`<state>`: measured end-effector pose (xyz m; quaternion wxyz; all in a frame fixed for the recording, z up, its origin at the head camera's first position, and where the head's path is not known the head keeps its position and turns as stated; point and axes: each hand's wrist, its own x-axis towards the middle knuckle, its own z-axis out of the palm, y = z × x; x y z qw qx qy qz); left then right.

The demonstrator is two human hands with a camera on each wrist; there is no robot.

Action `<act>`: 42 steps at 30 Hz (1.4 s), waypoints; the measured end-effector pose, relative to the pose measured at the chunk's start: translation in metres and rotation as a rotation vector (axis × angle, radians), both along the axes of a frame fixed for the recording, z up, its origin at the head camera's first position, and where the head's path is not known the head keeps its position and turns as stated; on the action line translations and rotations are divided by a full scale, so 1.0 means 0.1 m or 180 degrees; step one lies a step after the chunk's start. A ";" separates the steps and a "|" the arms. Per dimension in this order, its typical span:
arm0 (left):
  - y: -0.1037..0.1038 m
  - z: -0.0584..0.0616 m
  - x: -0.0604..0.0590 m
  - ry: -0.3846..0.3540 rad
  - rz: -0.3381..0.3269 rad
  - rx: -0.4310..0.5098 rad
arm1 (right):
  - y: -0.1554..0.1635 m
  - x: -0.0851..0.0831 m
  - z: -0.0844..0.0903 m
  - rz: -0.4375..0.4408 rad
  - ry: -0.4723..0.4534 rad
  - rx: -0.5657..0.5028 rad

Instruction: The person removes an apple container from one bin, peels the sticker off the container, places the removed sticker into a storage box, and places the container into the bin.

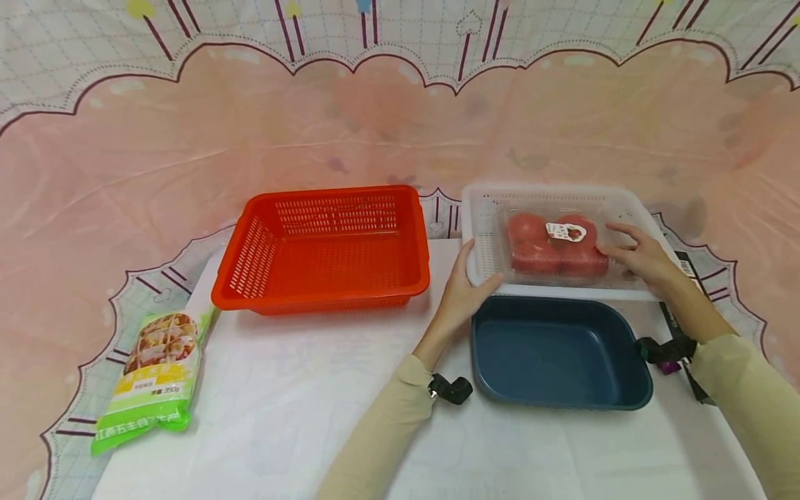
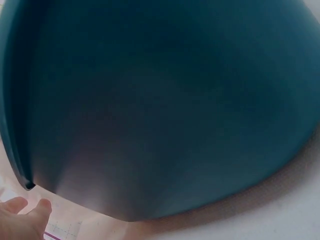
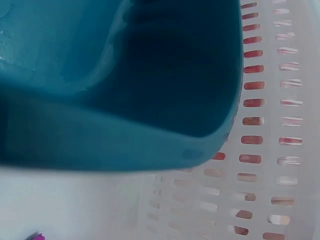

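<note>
Clear basket [image 1: 484,229] with tomatoes [image 1: 556,248] sits between my hands: left hand [image 1: 465,292] pinches its near corner, right hand [image 1: 640,258] lies flat on the pack.

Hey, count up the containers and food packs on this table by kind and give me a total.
Slotted baskets: 2, the orange basket and the white basket
Solid tubs: 1, the dark blue tub
Food packs: 2, the tomato pack inside the white basket and the green bag
Total: 5
</note>
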<state>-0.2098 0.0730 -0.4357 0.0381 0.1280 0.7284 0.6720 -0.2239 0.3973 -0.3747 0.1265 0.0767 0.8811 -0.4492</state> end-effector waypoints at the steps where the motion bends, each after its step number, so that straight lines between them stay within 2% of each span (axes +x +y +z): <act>1: 0.00 0.00 0.00 -0.0001 0.0011 -0.0010 | 0.00 0.01 0.00 -0.0038 0.0047 0.0026; 6: 0.02 0.02 0.01 -0.0002 0.0018 -0.0031 | -0.01 0.05 -0.01 -0.0226 0.0293 0.0100; 16: 0.01 0.02 0.01 -0.0043 0.0074 -0.0058 | -0.04 0.03 0.01 -0.0409 0.0540 0.0054; 20: 0.01 0.02 0.01 -0.0055 0.0064 -0.0057 | -0.08 0.02 0.11 -0.0499 0.0611 0.0012; 27: 0.00 0.03 0.01 -0.0039 0.0056 -0.0102 | -0.24 -0.04 0.35 -0.0474 0.0848 0.0294; 32: -0.01 0.02 0.02 -0.0019 0.0046 -0.0116 | -0.42 -0.06 0.45 -0.0466 0.1036 0.0459; 37: -0.01 0.02 0.02 -0.0046 0.0057 -0.0133 | -0.57 -0.06 0.54 -0.0402 0.1190 0.0440; 42: 0.00 0.02 0.01 -0.0050 0.0070 -0.0155 | -0.66 -0.07 0.56 -0.0515 0.1191 0.0326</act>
